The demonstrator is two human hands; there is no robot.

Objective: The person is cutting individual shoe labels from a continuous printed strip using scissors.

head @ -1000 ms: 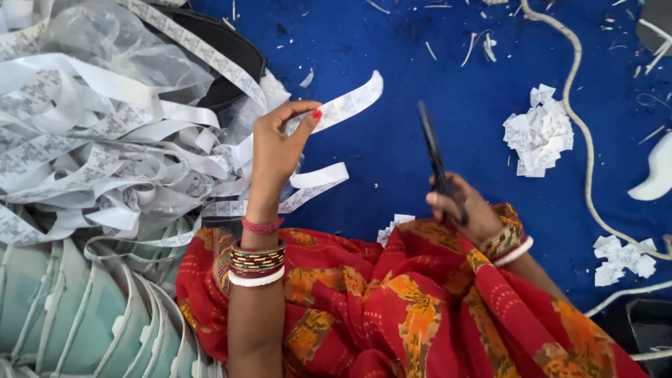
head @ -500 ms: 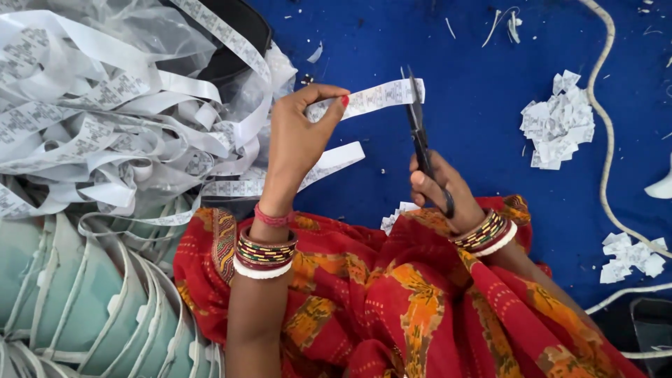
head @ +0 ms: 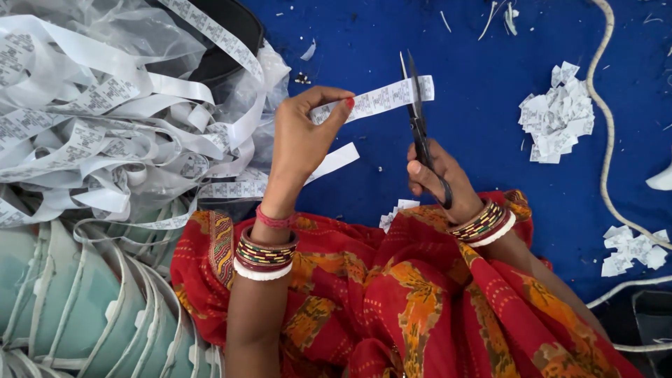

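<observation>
Two hands were at work above my lap. My left hand [head: 299,143], just left of the frame's centre, pinched a narrow white printed paper strip [head: 381,98] between thumb and fingertips, the grip pressed flat on its near end so the strip ran out stiff and level toward the upper middle. My right hand [head: 437,178], right of centre, was closed around the looped handles of slim black metal scissors [head: 418,115]; their thin pointed blades stood nearly upright with only a slight gap at the tips, crossing the strip close to its free end. Whether the blades touched the paper I could not tell.

A second flat strip end [head: 336,161] slanted below my left hand. In the upper left lay a loose heap of tangled paper ribbon [head: 105,133], glossy and curling, over crinkled clear plastic film [head: 84,28]. In the lower left sat pale green ribbed pieces [head: 63,294] stacked in curved rows. The blue cloth floor covering [head: 476,42] filled the upper right, speckled with tiny white scraps. On it at the right lay a small pile of cut square labels [head: 556,115], another pile [head: 630,250] lower right, and a twisted off-white cord [head: 605,140] curving down the right edge. Red and orange patterned fabric [head: 392,301] draped my lap at the bottom, and banded bangles [head: 264,255] ringed my wrists.
</observation>
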